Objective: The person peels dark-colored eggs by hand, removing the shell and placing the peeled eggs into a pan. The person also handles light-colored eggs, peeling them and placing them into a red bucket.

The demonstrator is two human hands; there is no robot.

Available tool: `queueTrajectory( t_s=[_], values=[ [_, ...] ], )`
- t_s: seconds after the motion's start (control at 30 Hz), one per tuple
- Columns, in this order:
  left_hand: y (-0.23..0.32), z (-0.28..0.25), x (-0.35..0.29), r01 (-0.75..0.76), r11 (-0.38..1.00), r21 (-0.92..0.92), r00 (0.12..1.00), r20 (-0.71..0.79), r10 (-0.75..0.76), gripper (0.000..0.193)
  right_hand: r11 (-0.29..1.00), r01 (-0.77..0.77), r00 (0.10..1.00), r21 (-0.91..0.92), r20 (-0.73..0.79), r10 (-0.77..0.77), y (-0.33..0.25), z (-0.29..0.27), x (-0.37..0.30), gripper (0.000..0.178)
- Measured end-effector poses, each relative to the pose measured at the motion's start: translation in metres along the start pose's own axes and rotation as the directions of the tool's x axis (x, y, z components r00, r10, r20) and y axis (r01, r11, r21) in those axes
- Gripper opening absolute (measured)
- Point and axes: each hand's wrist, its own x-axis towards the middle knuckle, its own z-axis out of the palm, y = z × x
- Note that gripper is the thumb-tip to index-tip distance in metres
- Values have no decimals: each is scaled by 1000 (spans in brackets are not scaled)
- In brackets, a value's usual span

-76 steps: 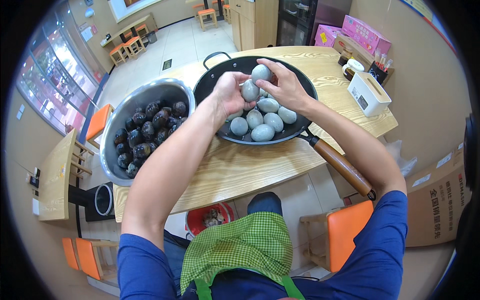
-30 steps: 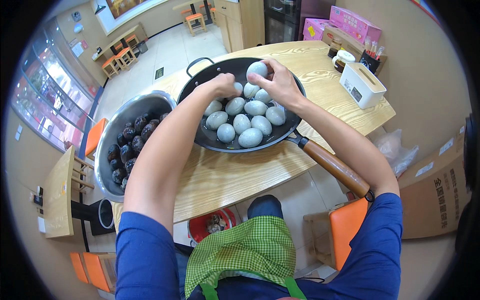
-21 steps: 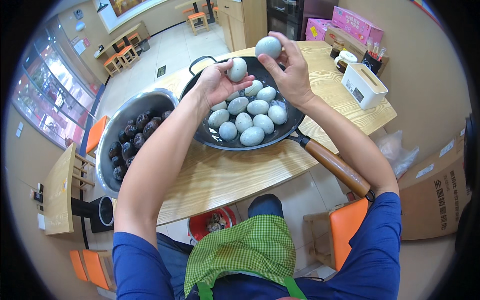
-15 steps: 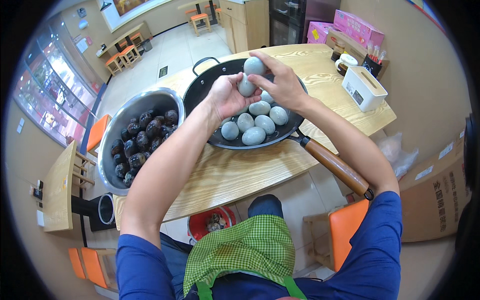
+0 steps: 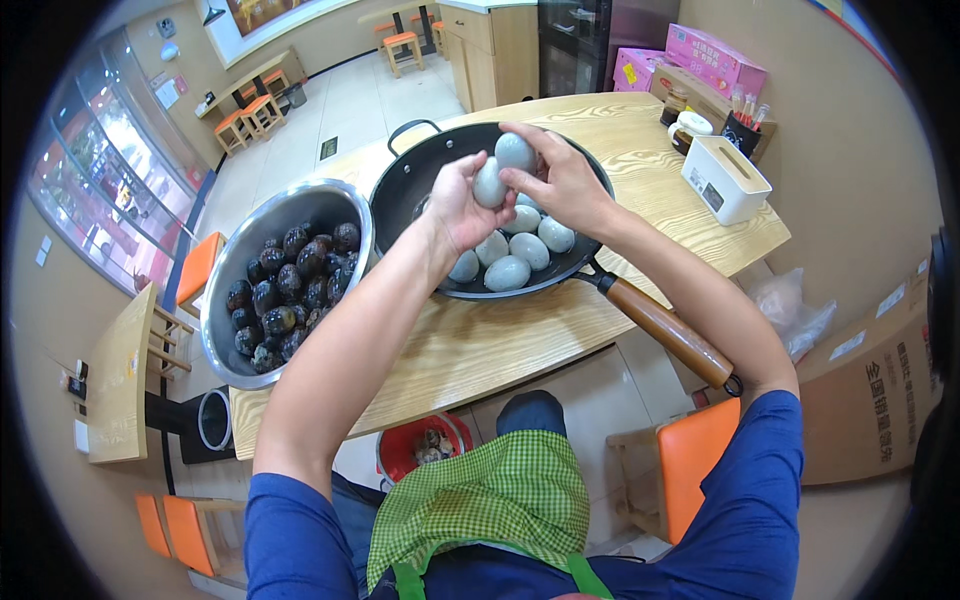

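Note:
Over a black wok (image 5: 400, 192), both my hands hold pale blue-grey eggs close together. My left hand (image 5: 457, 208) is closed on one egg (image 5: 490, 184), gripping it between thumb and fingers. Just above it to the right, a second egg (image 5: 515, 153) sits in the grip of my right hand (image 5: 568, 185). Several more pale eggs (image 5: 507, 273) lie in the wok below, partly covered by my hands. To the left, a steel bowl (image 5: 222, 330) holds many dark, peeled-looking eggs (image 5: 290, 282).
The wok's wooden handle (image 5: 670, 333) reaches over the table's near edge, beside my right forearm. A white tissue box (image 5: 726, 178), jars (image 5: 690, 130) and pink boxes (image 5: 712, 58) stand at the right back. Below the table sits a red bucket (image 5: 397, 452) with shell-like scraps.
My left hand has turned its egg more upright and drawn slightly away. The egg in my right hand has shifted a little right and down.

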Motion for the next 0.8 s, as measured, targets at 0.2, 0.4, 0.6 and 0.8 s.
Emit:
queueTrajectory(
  t_s=[0.2,0.4,0.6,0.8],
  values=[
    [5,-1,-1,-84,996,-43,963,-261,70,53,998,-65,989,3,-136,65,-5,-18,9,61],
    [2,3,-1,-138,981,-134,931,-357,82,51,998,-60,998,-35,-7,60,-4,-9,-2,56],
    [7,1,-11,-116,993,-37,963,-250,103,38,1000,-20,987,-2,-160,19,-14,-11,-3,50],
    [-6,15,-2,-142,990,12,945,-297,139,30,944,308,951,-117,38,-305,-6,-3,-2,52]
  ],
)
